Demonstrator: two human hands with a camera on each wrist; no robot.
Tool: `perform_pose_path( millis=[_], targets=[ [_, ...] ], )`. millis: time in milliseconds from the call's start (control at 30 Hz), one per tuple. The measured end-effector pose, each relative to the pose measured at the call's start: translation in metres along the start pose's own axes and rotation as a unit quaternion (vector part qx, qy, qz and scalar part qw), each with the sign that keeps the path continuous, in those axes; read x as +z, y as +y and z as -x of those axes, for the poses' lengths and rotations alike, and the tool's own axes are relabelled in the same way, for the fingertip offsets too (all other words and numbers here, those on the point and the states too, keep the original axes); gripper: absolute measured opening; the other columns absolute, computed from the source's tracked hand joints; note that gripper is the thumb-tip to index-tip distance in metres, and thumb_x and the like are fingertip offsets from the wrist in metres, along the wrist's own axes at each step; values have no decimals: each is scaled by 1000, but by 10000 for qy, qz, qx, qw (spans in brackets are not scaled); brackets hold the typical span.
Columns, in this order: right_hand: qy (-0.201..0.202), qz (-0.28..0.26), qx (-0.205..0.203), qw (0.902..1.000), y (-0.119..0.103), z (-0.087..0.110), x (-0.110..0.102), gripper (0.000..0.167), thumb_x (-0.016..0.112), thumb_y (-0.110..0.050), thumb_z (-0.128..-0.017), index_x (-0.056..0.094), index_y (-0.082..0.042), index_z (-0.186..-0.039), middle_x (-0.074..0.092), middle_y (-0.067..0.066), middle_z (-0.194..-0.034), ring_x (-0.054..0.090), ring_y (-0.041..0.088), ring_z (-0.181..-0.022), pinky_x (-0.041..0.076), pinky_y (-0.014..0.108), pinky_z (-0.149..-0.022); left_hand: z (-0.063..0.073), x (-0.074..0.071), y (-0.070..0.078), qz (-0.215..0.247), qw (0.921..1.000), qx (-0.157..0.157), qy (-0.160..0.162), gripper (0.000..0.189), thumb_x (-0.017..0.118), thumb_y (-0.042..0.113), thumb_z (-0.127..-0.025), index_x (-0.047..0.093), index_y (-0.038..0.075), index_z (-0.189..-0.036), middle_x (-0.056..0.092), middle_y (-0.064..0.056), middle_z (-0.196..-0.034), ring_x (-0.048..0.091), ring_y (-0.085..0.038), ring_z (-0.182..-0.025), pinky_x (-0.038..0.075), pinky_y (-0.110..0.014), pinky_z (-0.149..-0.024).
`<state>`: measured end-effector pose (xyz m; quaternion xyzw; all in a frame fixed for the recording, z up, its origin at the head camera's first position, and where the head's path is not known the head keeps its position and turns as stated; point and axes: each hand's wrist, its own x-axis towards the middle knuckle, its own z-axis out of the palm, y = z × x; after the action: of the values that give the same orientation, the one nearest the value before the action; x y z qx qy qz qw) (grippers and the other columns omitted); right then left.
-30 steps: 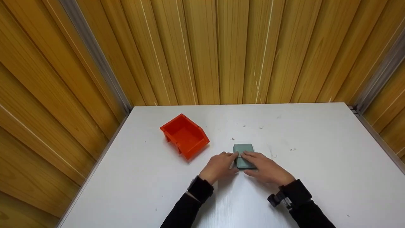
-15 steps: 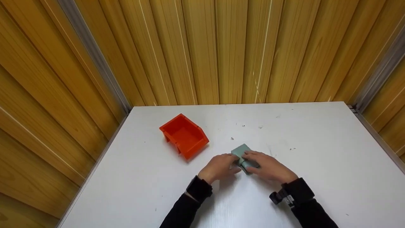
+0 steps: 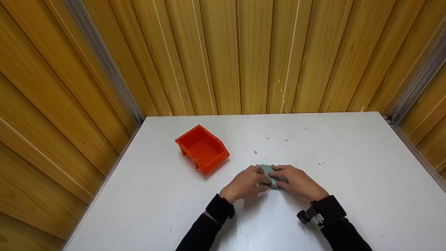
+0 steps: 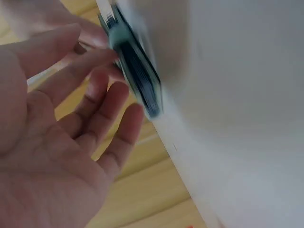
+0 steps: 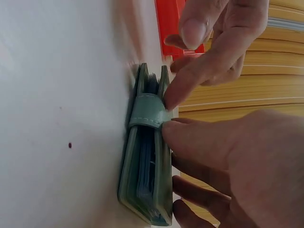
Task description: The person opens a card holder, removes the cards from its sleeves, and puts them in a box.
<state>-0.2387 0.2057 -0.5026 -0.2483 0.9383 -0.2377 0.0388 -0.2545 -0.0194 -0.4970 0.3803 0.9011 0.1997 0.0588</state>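
A pale green card holder lies on the white table between the two hands. In the right wrist view its stitched strap runs over the edge, with a stack of clear sleeves between the covers. My right hand holds the holder from the right, thumb beside the strap and other fingers against the upper cover. My left hand is at its left, index fingertip right at the strap and the other fingers loosely bent. Part of the holder is hidden under the fingers.
An orange-red open bin stands on the white table, to the left of and beyond the hands. Wood-patterned panels rise behind and at the sides. Small dark specks mark the tabletop.
The card holder has been turned on the table, its strap now toward the person. My left hand has shifted slightly right with its fingers lifted; the bin has stayed put.
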Motion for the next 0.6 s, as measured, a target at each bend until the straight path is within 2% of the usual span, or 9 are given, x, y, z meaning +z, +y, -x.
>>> perform_pose_path(
  millis=[67,167,300,367,433,533,600],
  targets=[
    [-87,-121,-103,9998,0,-1,1,39,69,-9,-98,67,-8,-138,53,16,-155,47,43,-142,44,60,-110,-1,-1,-8,110,9997,-205,74,20,72,25,-99,75,17,-117,62,-3,-136,59,-17,-121,50,-26,-101],
    [-186,-338,-365,9986,1,-3,2,40,68,-5,-98,67,-9,-138,51,17,-155,46,44,-143,44,61,-110,-2,1,-17,307,9983,-482,92,17,72,23,-99,68,15,-114,64,-3,-135,62,-17,-118,52,-28,-101],
    [-165,-400,-524,9977,2,-4,2,42,65,4,-96,69,-10,-135,50,19,-156,42,46,-145,44,61,-110,-2,3,-20,35,9985,-474,280,14,74,19,-97,67,13,-108,66,-3,-110,60,-15,-98,52,-23,-87],
    [34,-212,-354,9991,2,-3,2,43,65,7,-95,71,-12,-133,51,19,-155,43,46,-145,45,60,-109,-1,3,-19,-64,9982,-484,343,11,74,18,-97,68,13,-104,63,-3,-102,60,-14,-93,51,-21,-82],
    [356,57,-82,9993,2,-3,3,41,67,6,-95,73,-14,-131,53,18,-153,47,44,-142,48,57,-107,-1,3,-16,-31,9985,-472,269,9,75,17,-96,69,13,-102,62,-3,-97,60,-13,-88,49,-18,-78],
    [783,255,291,9962,1,-4,5,38,67,3,-96,75,-17,-128,59,13,-139,58,34,-122,55,42,-93,0,3,-10,166,9988,-456,44,11,76,17,-95,70,11,-103,62,-3,-93,60,-13,-84,47,-17,-74],
    [892,119,438,9950,0,-5,7,37,64,3,-98,75,-16,-127,57,9,-124,57,25,-108,50,31,-81,0,3,-7,307,9986,-431,-89,13,76,18,-95,70,11,-105,64,-3,-94,60,-12,-86,47,-16,-75]
  ],
)
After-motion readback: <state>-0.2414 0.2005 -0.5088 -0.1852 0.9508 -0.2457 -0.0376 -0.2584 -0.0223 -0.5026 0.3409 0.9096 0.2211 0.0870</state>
